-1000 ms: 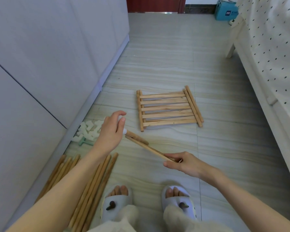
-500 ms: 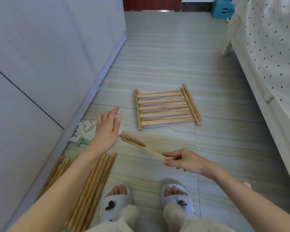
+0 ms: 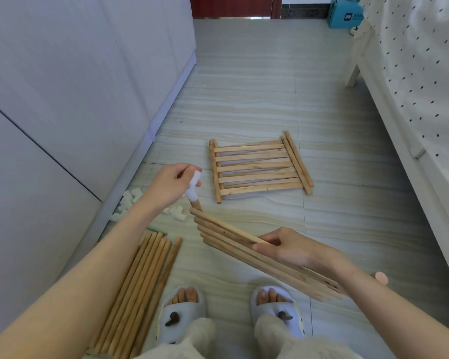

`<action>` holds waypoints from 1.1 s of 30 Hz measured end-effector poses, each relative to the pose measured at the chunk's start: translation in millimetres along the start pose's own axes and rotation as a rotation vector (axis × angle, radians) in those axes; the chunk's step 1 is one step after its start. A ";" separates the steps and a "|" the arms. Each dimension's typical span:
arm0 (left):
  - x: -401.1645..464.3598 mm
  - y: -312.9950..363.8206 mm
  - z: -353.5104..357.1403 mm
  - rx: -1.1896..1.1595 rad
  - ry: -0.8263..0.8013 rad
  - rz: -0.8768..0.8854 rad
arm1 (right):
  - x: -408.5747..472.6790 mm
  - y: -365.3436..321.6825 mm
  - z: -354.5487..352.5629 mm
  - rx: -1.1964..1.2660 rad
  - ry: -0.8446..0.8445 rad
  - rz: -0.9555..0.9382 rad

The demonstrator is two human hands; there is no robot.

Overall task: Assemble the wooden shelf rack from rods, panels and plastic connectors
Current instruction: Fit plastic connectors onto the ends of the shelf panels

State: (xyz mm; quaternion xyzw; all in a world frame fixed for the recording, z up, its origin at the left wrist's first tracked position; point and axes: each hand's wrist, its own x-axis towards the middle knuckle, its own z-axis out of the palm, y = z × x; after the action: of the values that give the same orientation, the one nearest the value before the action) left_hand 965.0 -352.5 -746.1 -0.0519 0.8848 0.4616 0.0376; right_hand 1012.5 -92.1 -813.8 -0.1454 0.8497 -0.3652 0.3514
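Observation:
My right hand (image 3: pixel 292 248) grips a slatted wooden panel (image 3: pixel 233 240), held tilted above the floor with its slats facing me. At the panel's far left corner a white plastic connector (image 3: pixel 193 186) sits on the end of the side rod, and my left hand (image 3: pixel 173 183) pinches that connector from above. A second slatted panel (image 3: pixel 259 167) lies flat on the tiled floor ahead. A bundle of long wooden rods (image 3: pixel 138 288) lies by my left foot. Several loose white connectors (image 3: pixel 130 200) are scattered by the cabinet base.
Grey cabinet doors (image 3: pixel 70 94) run along the left. A bed with a dotted sheet (image 3: pixel 425 81) and its white frame line the right. A blue box (image 3: pixel 346 15) stands at the far end near a dark door. My slippered feet (image 3: pixel 182 314) are below the held panel.
The held panel has rotated from edge-on to showing its slats, and my right hand has shifted its grip along it. My left hand has moved the connector onto the rod end.

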 end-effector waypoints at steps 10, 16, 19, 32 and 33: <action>24.2 9.0 4.9 0.197 -0.094 -0.192 | 23.7 -26.0 22.4 -0.684 0.202 -0.189; 23.3 0.5 5.9 0.165 -0.132 -0.312 | 27.0 -21.8 20.6 -0.690 0.212 -0.222; 19.7 6.9 7.7 0.149 -0.138 -0.358 | 28.1 -21.3 21.4 -0.690 0.211 -0.219; 22.3 -2.7 20.7 0.359 0.082 -0.264 | 30.9 -20.4 21.2 -0.693 0.227 -0.224; 22.1 -3.1 20.1 0.345 0.086 -0.265 | 30.5 -20.8 20.9 -0.687 0.227 -0.219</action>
State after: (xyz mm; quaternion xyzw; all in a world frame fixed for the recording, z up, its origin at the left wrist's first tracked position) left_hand 943.9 -339.0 -762.5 -0.1801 0.9369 0.2919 0.0685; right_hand 1005.4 -132.6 -824.0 -0.3036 0.9355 -0.1081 0.1446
